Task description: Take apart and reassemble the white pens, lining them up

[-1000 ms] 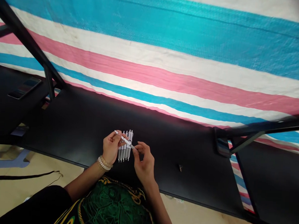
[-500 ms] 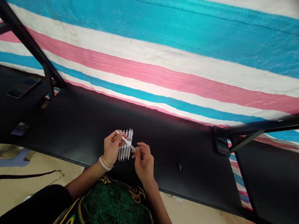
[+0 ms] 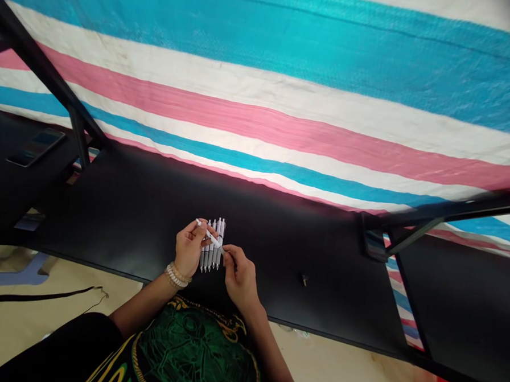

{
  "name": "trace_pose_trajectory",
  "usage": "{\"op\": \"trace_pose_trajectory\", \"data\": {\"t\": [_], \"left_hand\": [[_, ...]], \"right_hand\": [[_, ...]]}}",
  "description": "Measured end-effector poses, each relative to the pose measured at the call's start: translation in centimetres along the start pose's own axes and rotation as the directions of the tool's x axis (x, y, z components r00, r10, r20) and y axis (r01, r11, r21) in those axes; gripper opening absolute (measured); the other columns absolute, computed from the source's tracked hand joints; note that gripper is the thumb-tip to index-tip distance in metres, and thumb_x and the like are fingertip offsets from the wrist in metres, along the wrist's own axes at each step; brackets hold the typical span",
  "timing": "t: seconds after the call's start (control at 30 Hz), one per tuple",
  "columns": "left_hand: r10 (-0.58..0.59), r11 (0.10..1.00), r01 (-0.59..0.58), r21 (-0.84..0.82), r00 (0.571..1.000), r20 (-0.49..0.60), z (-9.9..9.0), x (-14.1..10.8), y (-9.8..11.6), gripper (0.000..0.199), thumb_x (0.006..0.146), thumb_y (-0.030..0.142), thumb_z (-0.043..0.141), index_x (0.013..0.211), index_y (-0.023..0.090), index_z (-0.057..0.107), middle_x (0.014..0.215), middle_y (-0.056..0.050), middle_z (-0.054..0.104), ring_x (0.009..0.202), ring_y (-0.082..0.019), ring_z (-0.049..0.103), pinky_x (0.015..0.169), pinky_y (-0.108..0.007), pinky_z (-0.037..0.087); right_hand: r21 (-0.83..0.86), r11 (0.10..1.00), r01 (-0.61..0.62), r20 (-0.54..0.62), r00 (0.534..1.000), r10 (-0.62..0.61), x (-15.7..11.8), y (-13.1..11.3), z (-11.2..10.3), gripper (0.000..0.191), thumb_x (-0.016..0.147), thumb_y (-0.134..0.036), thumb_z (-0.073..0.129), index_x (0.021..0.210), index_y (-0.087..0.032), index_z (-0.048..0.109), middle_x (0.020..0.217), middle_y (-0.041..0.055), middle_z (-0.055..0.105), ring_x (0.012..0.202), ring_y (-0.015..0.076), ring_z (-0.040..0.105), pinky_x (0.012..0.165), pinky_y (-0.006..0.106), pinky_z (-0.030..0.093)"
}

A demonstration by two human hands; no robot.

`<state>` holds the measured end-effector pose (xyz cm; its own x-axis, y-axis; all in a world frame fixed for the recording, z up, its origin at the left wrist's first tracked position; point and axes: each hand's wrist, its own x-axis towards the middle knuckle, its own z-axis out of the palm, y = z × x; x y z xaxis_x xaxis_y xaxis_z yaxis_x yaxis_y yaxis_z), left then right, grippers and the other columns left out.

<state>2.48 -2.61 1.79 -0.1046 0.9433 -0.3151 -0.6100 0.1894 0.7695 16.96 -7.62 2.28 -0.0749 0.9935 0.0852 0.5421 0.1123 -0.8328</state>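
Observation:
My left hand point(image 3: 189, 247) holds a white retractable pen point(image 3: 209, 233) slanted across its fingertips, above a black tabletop point(image 3: 121, 218). The fingertips of my right hand point(image 3: 240, 278) pinch the pen's lower end, which they hide. Just behind and partly under the held pen, several white pens point(image 3: 211, 251) stand side by side in a tight row, tips toward me. My hands cover part of that row. Beaded bracelets point(image 3: 176, 276) circle my left wrist.
A phone point(image 3: 37, 147) lies on the table at the far left, and a small dark object point(image 3: 304, 280) sits to the right of my hands. Black metal frame bars point(image 3: 446, 209) and a striped tarp point(image 3: 258, 128) stand beyond the table. A black cord point(image 3: 31, 296) lies on the floor.
My right hand has moved left, closer to the held pen and the row. The whole scene has shifted slightly upward in view.

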Motion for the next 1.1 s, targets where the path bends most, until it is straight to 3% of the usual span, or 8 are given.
{"op": "trace_pose_trajectory", "data": {"t": [0.13, 0.23, 0.3, 0.4, 0.6, 0.83, 1.0, 1.1], "left_hand": [[-0.095, 0.958, 0.119, -0.261, 0.99, 0.105, 0.4, -0.2, 1.1, 0.03, 0.083, 0.044, 0.073, 0.088, 0.02, 0.057, 0.07, 0.003, 0.054, 0.061, -0.01, 0.056, 0.064, -0.025, 0.051], [-0.196, 0.884, 0.254, -0.393, 0.963, 0.183, 0.2, -0.1, 2.2, 0.035, 0.088, 0.053, 0.06, 0.08, 0.021, 0.05, 0.054, 0.007, 0.033, 0.043, -0.007, 0.034, 0.043, -0.019, 0.032], [-0.216, 0.863, 0.283, -0.419, 0.955, 0.202, -0.2, 0.0, 2.8, 0.03, 0.088, 0.049, 0.056, 0.079, 0.022, 0.047, 0.051, 0.009, 0.023, 0.039, -0.007, 0.023, 0.038, -0.019, 0.019], [-0.204, 0.853, 0.275, -0.443, 0.958, 0.202, -0.8, 0.5, 3.5, 0.022, 0.085, 0.043, 0.056, 0.082, 0.023, 0.048, 0.051, 0.009, 0.02, 0.038, -0.008, 0.018, 0.038, -0.019, 0.012], [-0.196, 0.856, 0.257, -0.449, 0.964, 0.178, -1.4, 1.7, 4.3, 0.018, 0.087, 0.039, 0.053, 0.084, 0.023, 0.048, 0.05, 0.01, 0.018, 0.037, -0.007, 0.015, 0.038, -0.021, 0.009], [-0.143, 0.891, 0.193, -0.412, 0.978, 0.149, -1.5, 2.0, 5.1, 0.021, 0.088, 0.04, 0.051, 0.078, 0.023, 0.045, 0.049, 0.009, 0.015, 0.039, -0.008, 0.009, 0.038, -0.021, 0.008], [-0.128, 0.896, 0.174, -0.409, 0.982, 0.136, -1.1, 2.0, 4.9, 0.025, 0.09, 0.044, 0.05, 0.08, 0.022, 0.052, 0.049, 0.009, 0.019, 0.038, -0.008, 0.016, 0.038, -0.02, 0.015], [-0.127, 0.901, 0.178, -0.396, 0.98, 0.152, 0.0, 1.5, 4.1, 0.037, 0.091, 0.054, 0.05, 0.085, 0.019, 0.059, 0.052, 0.007, 0.03, 0.042, -0.008, 0.031, 0.043, -0.021, 0.03]], "right_hand": [[0.059, 0.998, -0.001, 0.086, 0.996, -0.004, -0.2, -0.3, 0.6, 0.02, 0.099, -0.028, 0.049, 0.113, -0.02, 0.06, 0.084, 0.0024, 0.069, 0.069, 0.0149, 0.066, 0.063, 0.025, 0.051], [0.087, 0.995, 0.053, 0.158, 0.985, -0.066, -0.5, -0.6, 1.0, 0.023, 0.097, -0.029, 0.054, 0.117, -0.021, 0.058, 0.09, 0.0034, 0.071, 0.076, 0.0157, 0.068, 0.067, 0.025, 0.053], [0.1, 0.992, 0.074, 0.123, 0.989, -0.086, -0.6, -0.8, 0.9, 0.025, 0.095, -0.03, 0.057, 0.119, -0.021, 0.057, 0.092, 0.0037, 0.071, 0.077, 0.0155, 0.067, 0.07, 0.026, 0.054], [0.081, 0.995, 0.064, 0.025, 0.998, -0.066, -0.5, -0.7, 0.4, 0.025, 0.095, -0.03, 0.057, 0.118, -0.02, 0.058, 0.089, 0.0034, 0.071, 0.075, 0.0149, 0.066, 0.071, 0.028, 0.055], [0.032, 0.999, 0.028, -0.066, 0.997, -0.026, -0.1, -0.1, -0.9, 0.021, 0.095, -0.03, 0.057, 0.114, -0.021, 0.061, 0.084, 0.0017, 0.069, 0.07, 0.014, 0.064, 0.069, 0.028, 0.054], [0.048, 0.999, 0.009, -0.109, 0.994, -0.004, -0.2, -0.4, -0.9, 0.019, 0.095, -0.03, 0.056, 0.112, -0.021, 0.061, 0.084, 0.0016, 0.069, 0.071, 0.0143, 0.064, 0.07, 0.028, 0.054], [0.037, 0.998, 0.047, -0.077, 0.996, -0.044, -0.1, -0.6, -1.0, 0.023, 0.095, -0.028, 0.057, 0.117, -0.021, 0.058, 0.088, 0.0026, 0.068, 0.075, 0.0145, 0.063, 0.073, 0.029, 0.054], [-0.022, 0.991, 0.133, 0.055, 0.99, -0.132, 0.0, -1.2, -0.9, 0.035, 0.095, -0.029, 0.058, 0.129, -0.022, 0.054, 0.099, 0.006, 0.067, 0.087, 0.0173, 0.064, 0.079, 0.031, 0.054]]}}
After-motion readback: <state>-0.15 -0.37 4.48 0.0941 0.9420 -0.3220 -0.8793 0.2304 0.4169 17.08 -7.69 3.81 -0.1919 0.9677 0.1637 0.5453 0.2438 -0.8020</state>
